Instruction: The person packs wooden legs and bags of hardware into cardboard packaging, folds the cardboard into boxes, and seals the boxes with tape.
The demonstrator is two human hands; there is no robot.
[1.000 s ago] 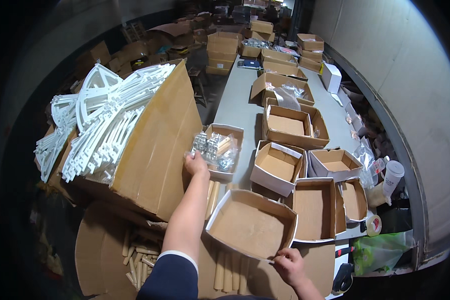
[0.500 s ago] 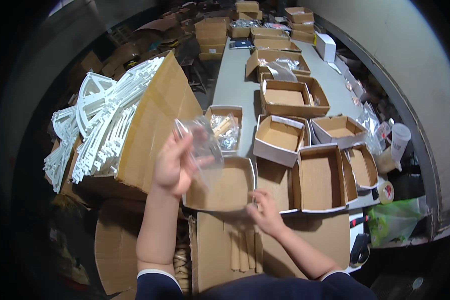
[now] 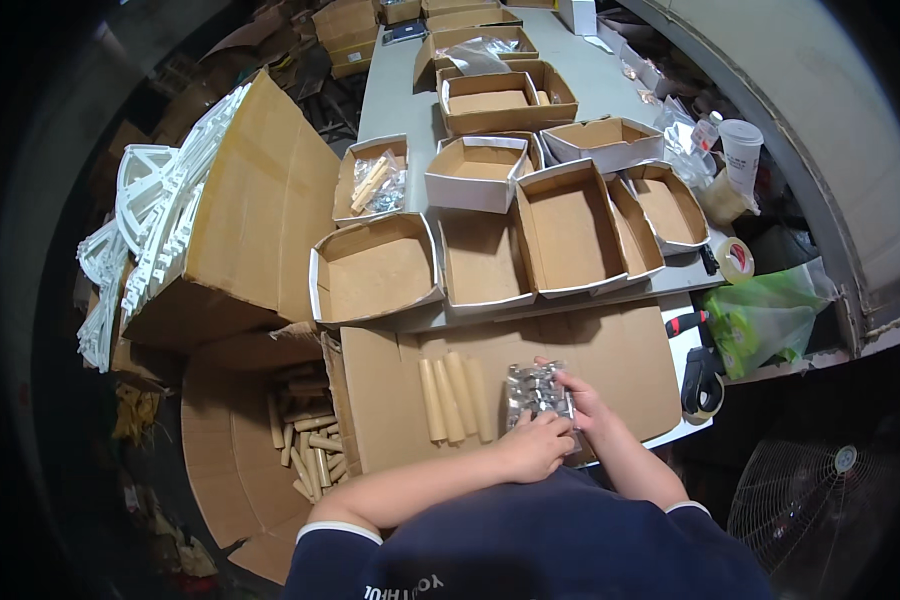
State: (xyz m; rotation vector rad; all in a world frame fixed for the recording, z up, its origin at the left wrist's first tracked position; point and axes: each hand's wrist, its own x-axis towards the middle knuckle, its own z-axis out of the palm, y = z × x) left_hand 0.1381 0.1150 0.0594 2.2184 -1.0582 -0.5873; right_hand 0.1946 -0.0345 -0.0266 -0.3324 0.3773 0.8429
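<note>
A clear plastic bag (image 3: pixel 536 385) with shiny metal-looking pieces lies between my two hands, close to my body. My right hand (image 3: pixel 585 402) grips it along its right side, fingers round its edge. Across its near end lies my left hand (image 3: pixel 538 448), with its fingers bent onto the plastic; the fingertips are partly hidden. Beneath is a flat cardboard sheet (image 3: pixel 620 370). Several tapered wooden legs (image 3: pixel 452 398) stand side by side in a row on the sheet, just left of the bag.
Shallow open cardboard boxes (image 3: pixel 375 272) line the grey table beyond the sheet. One box (image 3: pixel 372 180) holds bagged pieces. A big carton of white plastic frames (image 3: pixel 165 215) stands left, above a carton of wooden legs (image 3: pixel 315 450). A tape dispenser (image 3: pixel 705 385) and green bag (image 3: pixel 770 315) lie right.
My left hand has come down from above the boxes to the cardboard sheet. My right hand has drawn back from the box edge; both now hold the bag. The view has shifted.
</note>
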